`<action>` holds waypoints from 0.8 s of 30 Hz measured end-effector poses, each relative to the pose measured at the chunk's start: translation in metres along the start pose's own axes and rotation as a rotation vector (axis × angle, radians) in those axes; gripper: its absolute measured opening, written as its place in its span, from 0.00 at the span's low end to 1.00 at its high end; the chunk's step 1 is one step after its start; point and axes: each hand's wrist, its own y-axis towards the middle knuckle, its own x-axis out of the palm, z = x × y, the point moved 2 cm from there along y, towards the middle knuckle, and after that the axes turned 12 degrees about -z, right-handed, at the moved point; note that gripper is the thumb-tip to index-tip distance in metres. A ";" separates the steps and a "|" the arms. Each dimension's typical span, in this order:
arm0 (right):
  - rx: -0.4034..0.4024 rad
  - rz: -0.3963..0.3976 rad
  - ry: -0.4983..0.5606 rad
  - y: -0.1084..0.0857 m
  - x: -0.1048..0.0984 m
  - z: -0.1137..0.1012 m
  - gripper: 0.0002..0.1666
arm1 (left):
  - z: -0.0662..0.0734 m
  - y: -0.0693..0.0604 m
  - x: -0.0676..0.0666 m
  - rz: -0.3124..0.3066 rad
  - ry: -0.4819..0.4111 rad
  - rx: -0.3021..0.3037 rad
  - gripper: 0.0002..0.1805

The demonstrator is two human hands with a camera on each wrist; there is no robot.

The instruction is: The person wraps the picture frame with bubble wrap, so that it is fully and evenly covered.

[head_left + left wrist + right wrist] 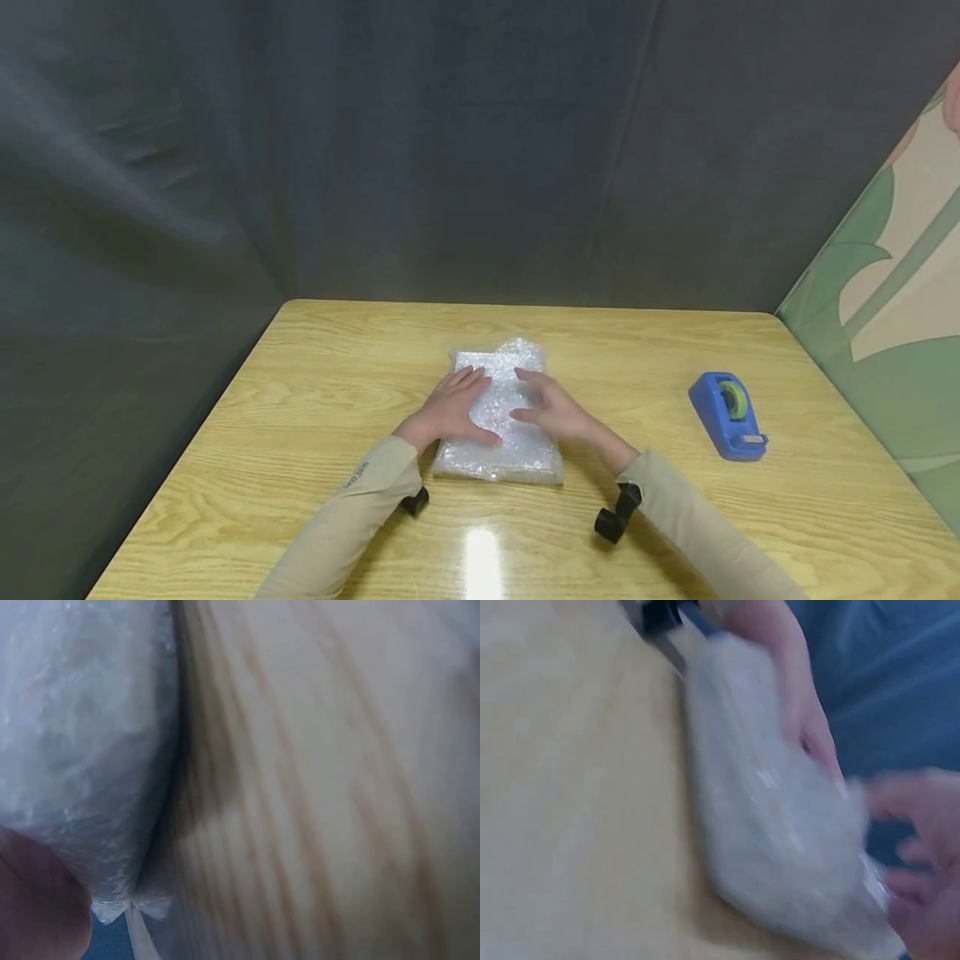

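A flat, roughly rectangular package wrapped in clear bubble wrap [498, 404] lies on the wooden table, its wrap bunched up at the far end. My left hand [456, 410] rests on its left part with fingers extended and thumb spread. Over the right side is my right hand [558, 410], fingers apart and slightly bent, blurred at its edge. In the right wrist view, the fingers of the right hand [930, 862] are close to the loose end of the wrap [780, 817]; contact is unclear. What the wrap encloses is hidden.
A blue tape dispenser [727, 417] with a green roll stands at the right of the table [337, 375]. Dark curtain [450, 167] hangs behind and to the left; a floral-patterned surface [900, 333] borders the right side. Black wrist cameras [611, 525] sit below the sleeves.
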 end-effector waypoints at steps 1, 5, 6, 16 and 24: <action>0.032 0.056 0.066 -0.005 0.001 -0.002 0.39 | 0.000 0.000 0.000 -0.002 0.001 -0.002 0.59; 0.082 0.188 0.162 -0.027 0.012 -0.009 0.41 | 0.000 0.001 -0.001 -0.006 -0.004 0.003 0.59; 0.069 0.195 0.177 -0.032 0.016 -0.010 0.41 | 0.000 0.001 -0.001 -0.006 0.004 0.005 0.59; 0.101 0.142 0.313 -0.051 0.039 -0.013 0.43 | -0.005 0.000 -0.011 0.008 -0.218 0.060 0.57; 0.120 0.152 0.314 -0.053 0.043 -0.011 0.43 | -0.011 -0.036 -0.004 0.150 -0.296 0.122 0.47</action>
